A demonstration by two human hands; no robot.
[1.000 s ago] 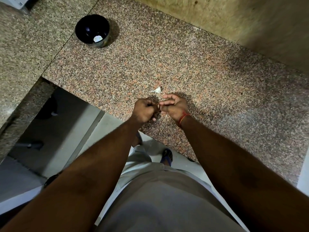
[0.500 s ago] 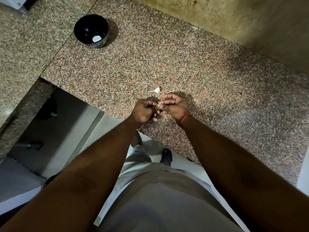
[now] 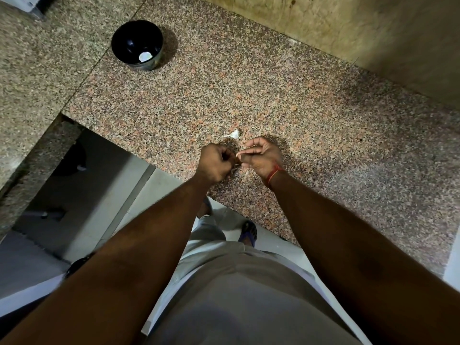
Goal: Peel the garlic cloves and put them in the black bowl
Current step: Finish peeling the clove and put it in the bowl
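Peeled clove (image 3: 145, 56) in black bowl (image 3: 123, 33)

The counter (image 3: 286, 95) is speckled pink, brown and black stone. The bowl (image 3: 129, 38) is shiny black, with a white bit (image 3: 145, 56) inside it. A white garlic clove (image 3: 234, 134) lies on the counter. A red thread (image 3: 273, 173) is on the right wrist. The wall (image 3: 348, 28) is yellow-brown with dark stains.

Red wrist thread (image 3: 273, 173) (right), grey shirt (image 3: 249, 295)
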